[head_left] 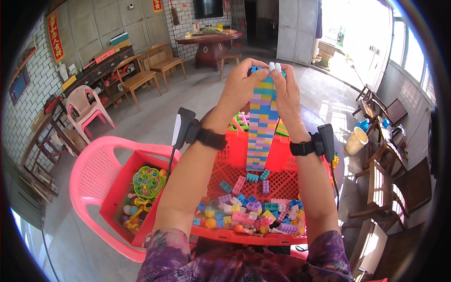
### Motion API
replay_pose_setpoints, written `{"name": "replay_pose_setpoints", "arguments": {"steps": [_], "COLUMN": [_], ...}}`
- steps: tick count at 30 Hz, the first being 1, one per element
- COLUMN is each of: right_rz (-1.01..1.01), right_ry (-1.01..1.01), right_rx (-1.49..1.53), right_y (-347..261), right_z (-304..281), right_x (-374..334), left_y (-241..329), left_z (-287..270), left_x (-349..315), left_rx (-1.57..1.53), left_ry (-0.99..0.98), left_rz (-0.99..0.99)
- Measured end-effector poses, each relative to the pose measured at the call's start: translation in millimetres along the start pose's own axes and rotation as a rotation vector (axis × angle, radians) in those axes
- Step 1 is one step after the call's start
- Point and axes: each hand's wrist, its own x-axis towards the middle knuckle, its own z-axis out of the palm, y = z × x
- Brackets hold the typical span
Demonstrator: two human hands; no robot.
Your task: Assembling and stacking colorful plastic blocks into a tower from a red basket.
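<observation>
A tall, narrow tower of toy building bricks in blue, yellow, lilac and pink stands upright before me. Its foot meets a red lattice-bottomed basket. At its top left, my left hand is closed round the upper bricks, thumb pointing inward. My right hand grips the top right side, its thumb against the front near a white brick at the summit. The far fingers of both hands are partly hidden. Loose bricks in many colours lie heaped in the near part of the basket, several scattered nearer the tower.
On my left, a pink plastic chair carries a red box with a green round toy and small balls. Wooden chairs line the right wall, near a cream bucket. A round table stands farther off.
</observation>
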Motion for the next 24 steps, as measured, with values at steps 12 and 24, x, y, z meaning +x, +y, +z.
{"name": "replay_pose_setpoints", "arguments": {"steps": [12,24], "right_rz": [0.057,0.096], "right_ry": [-0.014,0.013], "right_rx": [0.108,0.150], "right_y": [35,35], "right_z": [-4,-7], "right_x": [-22,-25], "left_y": [18,27], "left_z": [-1,-10], "left_x": [15,27], "left_rx": [0.186,0.343], "left_ry": [-0.136,-0.384], "left_rz": [-0.085,-0.093]}}
